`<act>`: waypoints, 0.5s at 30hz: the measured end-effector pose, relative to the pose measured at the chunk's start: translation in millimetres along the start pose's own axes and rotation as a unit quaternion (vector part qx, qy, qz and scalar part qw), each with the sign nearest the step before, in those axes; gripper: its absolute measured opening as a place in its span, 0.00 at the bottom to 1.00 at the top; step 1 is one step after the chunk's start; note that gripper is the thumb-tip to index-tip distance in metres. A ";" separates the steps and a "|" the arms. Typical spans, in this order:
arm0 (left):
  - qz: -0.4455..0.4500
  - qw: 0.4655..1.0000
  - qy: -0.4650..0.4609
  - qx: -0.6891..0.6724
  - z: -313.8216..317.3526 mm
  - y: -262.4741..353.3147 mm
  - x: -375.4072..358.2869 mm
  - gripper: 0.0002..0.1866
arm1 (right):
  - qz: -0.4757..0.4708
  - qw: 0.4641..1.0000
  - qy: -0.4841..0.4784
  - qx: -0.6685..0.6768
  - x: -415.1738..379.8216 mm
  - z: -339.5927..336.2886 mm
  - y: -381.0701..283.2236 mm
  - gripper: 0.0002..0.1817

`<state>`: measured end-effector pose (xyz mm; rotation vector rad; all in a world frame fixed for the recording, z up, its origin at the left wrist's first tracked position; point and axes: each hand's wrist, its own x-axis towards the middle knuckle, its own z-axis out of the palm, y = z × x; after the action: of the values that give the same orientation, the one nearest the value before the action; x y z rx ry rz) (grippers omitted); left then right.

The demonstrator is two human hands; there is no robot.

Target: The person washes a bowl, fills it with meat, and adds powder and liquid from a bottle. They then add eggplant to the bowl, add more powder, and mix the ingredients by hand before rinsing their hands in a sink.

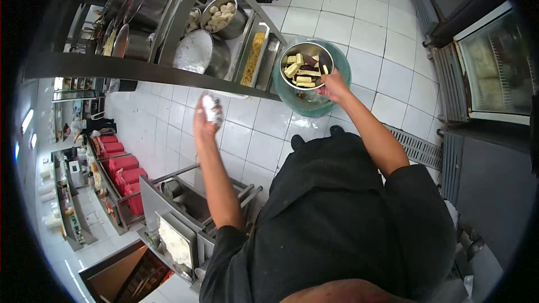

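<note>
My right hand [334, 86] grips the rim of a round metal bowl [286, 78]. In the bowl lie several cut vegetable sticks [303, 72], pale yellow with dark purple skin on some. Below the bowl is a wide, greenish, see-through bin [311, 108], its inside mostly hidden by the bowl. My left hand [201, 119], blurred, holds a white clump [211, 109] that looks powdery; I cannot make out exactly what it is. That hand is just below the shelf edge, near a pot [220, 56] with a white, powdery-looking content.
On the metal shelf [112, 66] at the upper left stand a pot of pale round pieces [220, 17] and a tray of yellow strips [254, 56]. A metal cart [179, 202] with a white-filled tray is at lower left. A glass-fronted fridge [494, 73] stands at right. A floor drain grate [415, 143] runs nearby.
</note>
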<state>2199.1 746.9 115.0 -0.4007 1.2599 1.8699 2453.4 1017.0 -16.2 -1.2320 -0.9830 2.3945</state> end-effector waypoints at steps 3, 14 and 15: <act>-0.021 0.996 -0.077 0.040 50.5 -44.2 26.5 0.13 | 0.003 0.999 -0.005 -0.039 5.7 -2.1 -11.0 0.19; 0.293 0.790 0.003 0.538 207.4 -90.7 56.2 0.21 | -0.077 0.992 -0.025 -0.097 -2.2 16.0 -37.9 0.24; 0.334 0.751 0.000 0.570 208.5 -91.3 60.1 0.23 | -0.077 0.991 -0.031 -0.104 -3.2 15.6 -38.9 0.22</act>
<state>2270.1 971.3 113.0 0.8103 2.4480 1.1783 2440.4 1036.9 18.5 -1.1074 -1.3236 2.2700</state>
